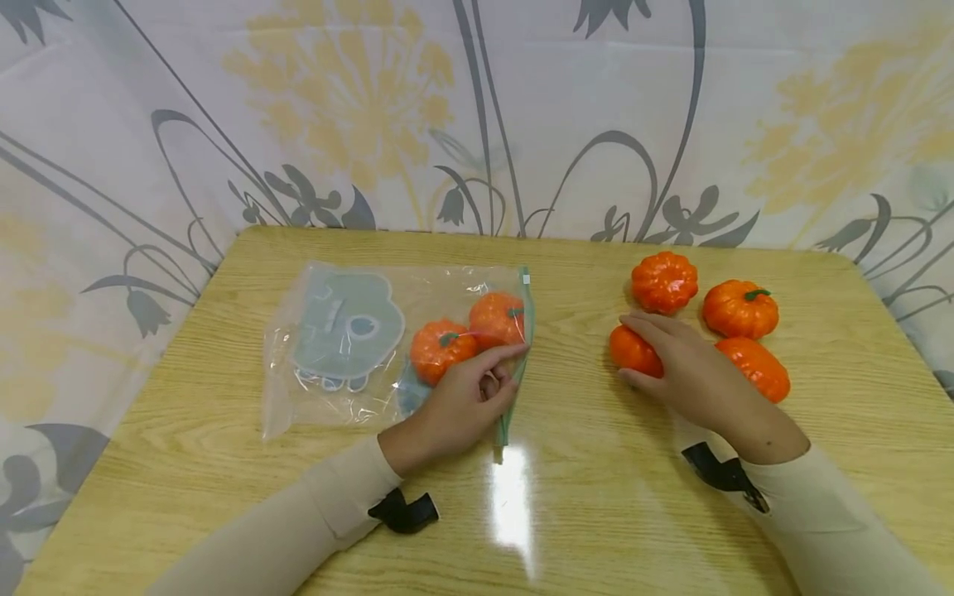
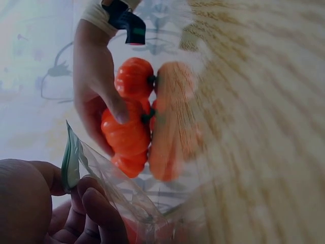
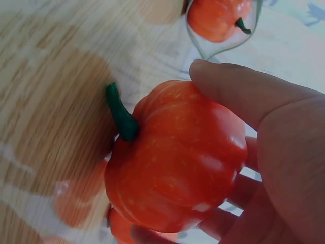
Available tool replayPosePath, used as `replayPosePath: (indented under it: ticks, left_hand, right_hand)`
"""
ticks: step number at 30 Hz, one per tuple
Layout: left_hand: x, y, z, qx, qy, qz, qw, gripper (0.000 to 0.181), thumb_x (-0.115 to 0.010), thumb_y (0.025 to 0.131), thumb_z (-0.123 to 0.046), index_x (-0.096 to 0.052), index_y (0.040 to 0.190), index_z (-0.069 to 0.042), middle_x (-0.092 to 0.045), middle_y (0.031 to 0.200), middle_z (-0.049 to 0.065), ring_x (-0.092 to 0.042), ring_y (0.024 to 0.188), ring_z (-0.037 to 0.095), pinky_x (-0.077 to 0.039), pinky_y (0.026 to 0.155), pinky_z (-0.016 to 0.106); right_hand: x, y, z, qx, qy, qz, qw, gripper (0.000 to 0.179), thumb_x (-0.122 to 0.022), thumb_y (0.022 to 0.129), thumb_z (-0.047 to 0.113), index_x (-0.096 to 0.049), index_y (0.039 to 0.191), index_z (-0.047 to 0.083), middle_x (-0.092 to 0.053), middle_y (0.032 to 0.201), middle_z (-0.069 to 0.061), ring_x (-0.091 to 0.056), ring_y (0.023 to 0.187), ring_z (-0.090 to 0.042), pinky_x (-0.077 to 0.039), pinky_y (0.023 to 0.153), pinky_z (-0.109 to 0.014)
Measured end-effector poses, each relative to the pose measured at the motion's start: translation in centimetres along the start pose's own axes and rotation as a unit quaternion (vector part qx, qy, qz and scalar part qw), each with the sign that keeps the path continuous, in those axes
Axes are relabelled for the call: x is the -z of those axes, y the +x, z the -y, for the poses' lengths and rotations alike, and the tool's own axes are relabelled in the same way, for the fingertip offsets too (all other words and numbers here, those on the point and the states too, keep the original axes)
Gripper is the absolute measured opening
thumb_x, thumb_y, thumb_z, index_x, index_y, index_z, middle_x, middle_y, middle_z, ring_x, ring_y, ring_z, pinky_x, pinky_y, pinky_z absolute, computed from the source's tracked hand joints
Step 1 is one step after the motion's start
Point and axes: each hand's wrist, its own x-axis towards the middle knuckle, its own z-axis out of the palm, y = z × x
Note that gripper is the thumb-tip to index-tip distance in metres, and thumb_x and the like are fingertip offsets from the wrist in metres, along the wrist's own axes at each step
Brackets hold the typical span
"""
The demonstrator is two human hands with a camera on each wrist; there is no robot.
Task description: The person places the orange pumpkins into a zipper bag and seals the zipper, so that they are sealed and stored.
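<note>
A clear zip bag (image 1: 279, 406) lies on the table, its green zip edge (image 1: 525, 314) facing right. Two orange toy pumpkins show inside, one at the front (image 1: 440, 354) and one by the mouth (image 1: 498, 319). My left hand (image 1: 469, 401) pinches the zip edge between thumb and fingers; the left wrist view shows this green strip (image 2: 71, 162) lifted. To the right, my right hand (image 1: 696, 377) grips another toy pumpkin (image 1: 633, 351), fingers and thumb around its sides. In the right wrist view that pumpkin (image 3: 177, 162) has a dark green stem.
Three more toy pumpkins sit around the right hand: one behind (image 1: 665, 282), one behind right (image 1: 739, 309), one close beside the wrist (image 1: 756, 368). A pale green cartoon print (image 1: 339, 323) covers the bag's left part. Patterned cloth (image 1: 522, 108) hangs behind the wooden table (image 1: 581, 513).
</note>
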Motion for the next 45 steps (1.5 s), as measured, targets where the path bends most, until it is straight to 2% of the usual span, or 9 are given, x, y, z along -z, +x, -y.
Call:
replayPosePath:
  ticks: [7, 18, 23, 31, 39, 45]
  left_hand:
    - [-0.1, 0.0, 0.2, 0.0, 0.0, 0.001, 1.0, 0.045, -0.058, 0.099, -0.006, -0.053, 0.143, -0.006, -0.055, 0.093, 0.003, -0.051, 0.074, 0.013, -0.045, 0.065, 0.017]
    - [0.0, 0.0, 0.1, 0.001, 0.006, 0.004, 1.0, 0.045, -0.058, 0.098, -0.006, -0.053, 0.143, -0.008, -0.055, 0.092, 0.002, -0.051, 0.074, 0.013, -0.045, 0.063, 0.017]
    - [-0.1, 0.0, 0.1, 0.005, 0.007, 0.006, 0.9999, 0.045, -0.058, 0.098, -0.006, -0.053, 0.143, -0.007, -0.054, 0.092, 0.002, -0.051, 0.073, 0.013, -0.045, 0.063, 0.017]
    - [-0.1, 0.0, 0.1, 0.011, 0.007, 0.006, 0.9999, 0.045, -0.058, 0.098, -0.006, -0.053, 0.143, -0.007, -0.056, 0.093, 0.002, -0.052, 0.074, 0.014, -0.046, 0.064, 0.018]
    - [-0.1, -0.1, 0.1, 0.011, 0.007, 0.007, 0.9999, 0.045, -0.058, 0.098, -0.005, -0.053, 0.143, -0.007, -0.055, 0.093, 0.003, -0.052, 0.074, 0.014, -0.046, 0.064, 0.018]
    - [-0.1, 0.0, 0.0, 0.008, 0.005, 0.004, 0.9999, 0.045, -0.058, 0.098, -0.006, -0.053, 0.143, -0.007, -0.056, 0.093, 0.002, -0.052, 0.074, 0.014, -0.046, 0.064, 0.018]
  right_hand:
    - [-0.3, 0.0, 0.5, 0.008, 0.0, -0.008, 0.9999, 0.067, -0.077, 0.088, 0.031, -0.051, 0.144, 0.003, -0.048, 0.147, -0.023, -0.043, 0.134, -0.047, -0.033, 0.111, -0.065]
    - [-0.3, -0.1, 1.0, -0.01, 0.067, -0.002, 0.9977, 0.066, -0.069, 0.093, 0.042, -0.047, 0.148, 0.011, -0.045, 0.149, -0.022, -0.045, 0.134, -0.046, -0.036, 0.108, -0.066]
    - [-0.5, -0.2, 1.1, -0.011, 0.076, -0.003, 0.9971, 0.065, -0.065, 0.095, 0.047, -0.048, 0.148, 0.015, -0.047, 0.149, -0.022, -0.046, 0.133, -0.047, -0.038, 0.106, -0.066]
    - [-0.6, 0.0, 0.9, -0.019, 0.084, -0.019, 0.9961, 0.066, -0.063, 0.095, 0.05, -0.048, 0.148, 0.014, -0.051, 0.148, -0.015, -0.045, 0.136, -0.042, -0.037, 0.108, -0.063]
    - [-0.6, 0.2, 1.0, -0.042, 0.11, -0.024, 0.9927, 0.066, -0.061, 0.096, 0.052, -0.046, 0.149, 0.014, -0.046, 0.151, -0.02, -0.043, 0.137, -0.044, -0.037, 0.108, -0.064]
    - [-0.7, 0.3, 1.1, -0.05, 0.136, -0.03, 0.989, 0.065, -0.059, 0.097, 0.05, -0.044, 0.15, 0.014, -0.046, 0.151, -0.019, -0.044, 0.136, -0.041, -0.036, 0.109, -0.063]
